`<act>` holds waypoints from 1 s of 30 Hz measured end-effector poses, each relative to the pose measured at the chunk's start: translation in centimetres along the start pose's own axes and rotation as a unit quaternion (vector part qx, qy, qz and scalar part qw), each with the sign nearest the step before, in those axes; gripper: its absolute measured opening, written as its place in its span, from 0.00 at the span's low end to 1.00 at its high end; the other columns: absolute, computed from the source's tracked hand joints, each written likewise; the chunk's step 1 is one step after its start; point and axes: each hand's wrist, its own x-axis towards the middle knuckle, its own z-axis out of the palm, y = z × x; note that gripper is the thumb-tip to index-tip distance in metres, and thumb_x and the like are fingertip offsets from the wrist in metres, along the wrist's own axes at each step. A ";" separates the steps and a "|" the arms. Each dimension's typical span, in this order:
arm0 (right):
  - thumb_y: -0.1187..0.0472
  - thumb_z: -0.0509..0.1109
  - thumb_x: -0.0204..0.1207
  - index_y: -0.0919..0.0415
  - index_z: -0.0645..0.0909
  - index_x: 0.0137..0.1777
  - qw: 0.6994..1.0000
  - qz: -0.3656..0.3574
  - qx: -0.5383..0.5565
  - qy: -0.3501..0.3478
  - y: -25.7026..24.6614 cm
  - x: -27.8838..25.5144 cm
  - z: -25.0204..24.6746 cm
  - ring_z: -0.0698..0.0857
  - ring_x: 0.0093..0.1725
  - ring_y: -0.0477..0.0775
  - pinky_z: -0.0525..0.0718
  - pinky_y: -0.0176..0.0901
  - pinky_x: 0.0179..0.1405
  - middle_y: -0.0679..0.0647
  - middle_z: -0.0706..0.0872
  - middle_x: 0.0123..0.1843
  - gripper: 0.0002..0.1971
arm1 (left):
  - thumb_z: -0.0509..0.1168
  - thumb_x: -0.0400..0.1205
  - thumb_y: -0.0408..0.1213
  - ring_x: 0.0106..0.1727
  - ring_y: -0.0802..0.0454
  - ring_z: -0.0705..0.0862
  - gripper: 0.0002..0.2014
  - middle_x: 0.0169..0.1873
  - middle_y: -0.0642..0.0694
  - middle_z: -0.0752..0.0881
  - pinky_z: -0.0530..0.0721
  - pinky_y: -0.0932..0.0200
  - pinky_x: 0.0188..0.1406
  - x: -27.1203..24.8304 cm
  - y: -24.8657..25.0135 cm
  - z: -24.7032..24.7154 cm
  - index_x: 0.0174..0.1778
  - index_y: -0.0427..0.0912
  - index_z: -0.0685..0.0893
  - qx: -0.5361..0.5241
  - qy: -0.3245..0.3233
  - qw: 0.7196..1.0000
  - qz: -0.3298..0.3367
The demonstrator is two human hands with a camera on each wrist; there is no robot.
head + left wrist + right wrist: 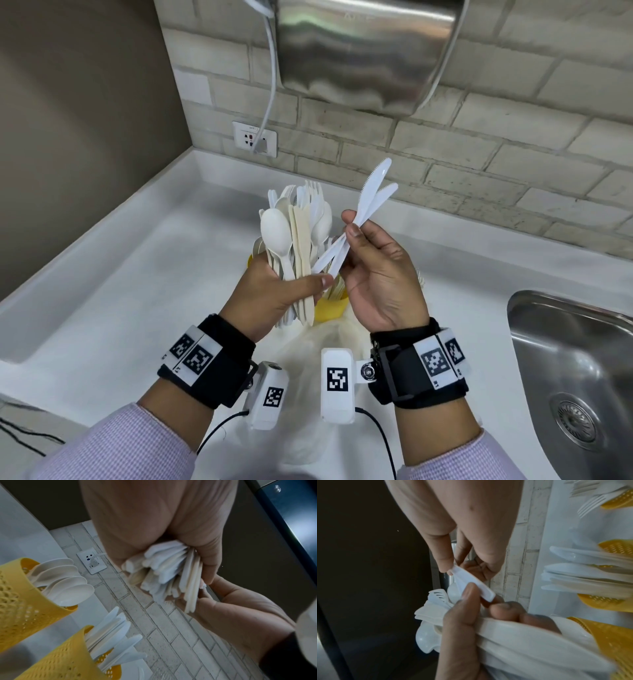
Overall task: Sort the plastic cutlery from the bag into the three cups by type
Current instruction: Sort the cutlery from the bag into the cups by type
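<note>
A white surface [113,274] fills the corner below a brick wall [445,144]. A shiny metal sink [582,359] sits at 3 o'clock in the head view. A big silver box [366,51] hangs on the wall at 12 o'clock, and a white cord runs from it down to a wall plug [255,138].

A white bag [308,346] lies on the surface between the two wrists, at 6 o'clock from the hands.

The left hand [270,294] holds a fat bunch of cutlery [294,236] up in the air. Its fingers and thumb are curled tight round the handles. Spoons, forks and knives stick up out of the bunch.

The right hand [376,274] is just beside it, at 3 o'clock. Its fingers [356,236] pinch two white knives [370,195], whose tips point to 1 o'clock.

Under the hands stand three yellow cups with little holes. In the left wrist view one cup [18,604] holds spoons and another cup [68,660] holds knives. In the right wrist view a third cup [619,500] holds forks, at 1 o'clock.
</note>
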 end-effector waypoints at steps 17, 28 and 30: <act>0.68 0.66 0.81 0.52 0.75 0.80 0.995 -0.047 0.073 -0.058 -0.5 0.5 0.2 0.80 0.43 0.55 0.83 0.46 0.48 0.56 0.78 0.43 0.27 | 0.78 0.78 0.28 0.36 0.44 0.87 0.05 0.32 0.37 0.88 0.84 0.53 0.45 0.2 -0.8 -0.6 0.42 0.31 0.88 -0.004 0.001 1.000 -0.023; 0.63 0.65 0.87 0.61 0.86 0.59 0.954 -0.127 -0.270 -0.006 -0.5 -1.0 0.8 0.66 0.24 0.44 0.67 0.37 0.26 0.41 0.70 0.26 0.09 | 0.78 0.76 0.30 0.37 0.39 0.85 0.11 0.34 0.31 0.86 0.84 0.48 0.43 0.4 -0.6 -0.5 0.47 0.27 0.86 -0.060 -0.002 0.998 -0.024; 0.65 0.71 0.84 0.65 0.86 0.50 0.931 -0.135 -0.340 -0.014 -0.4 -1.5 1.1 0.73 0.25 0.42 0.73 0.37 0.28 0.41 0.76 0.25 0.04 | 0.78 0.76 0.30 0.41 0.38 0.87 0.12 0.40 0.24 0.86 0.87 0.43 0.46 0.3 -0.4 -0.3 0.51 0.28 0.87 -0.063 -0.007 0.998 -0.013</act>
